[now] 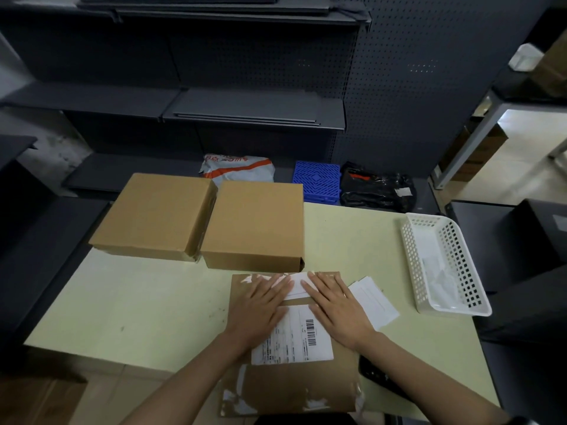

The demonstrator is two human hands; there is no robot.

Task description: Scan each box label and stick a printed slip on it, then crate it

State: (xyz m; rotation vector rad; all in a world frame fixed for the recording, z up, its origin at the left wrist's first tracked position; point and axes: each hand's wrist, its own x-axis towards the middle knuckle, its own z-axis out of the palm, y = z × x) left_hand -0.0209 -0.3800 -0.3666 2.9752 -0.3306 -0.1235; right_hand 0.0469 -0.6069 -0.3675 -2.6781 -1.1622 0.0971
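A brown cardboard box (pixel 294 384) lies at the near edge of the table, right in front of me. Its white shipping label (pixel 294 338) with a barcode faces up. A white printed slip (pixel 297 286) lies across the box's far end. My left hand (pixel 259 305) and my right hand (pixel 336 305) lie flat on the box top, fingers straight, fingertips pressing on the slip from either side. Both hands cover parts of the label and slip.
Two closed cardboard boxes (pixel 159 216) (pixel 256 223) stand side by side at the table's far left. Loose white slips (pixel 376 300) lie right of my hand. A white mesh basket (pixel 412 265) sits at the right edge, a black scanner (pixel 380 378) near my right forearm, a blue crate (pixel 317 182) behind the table.
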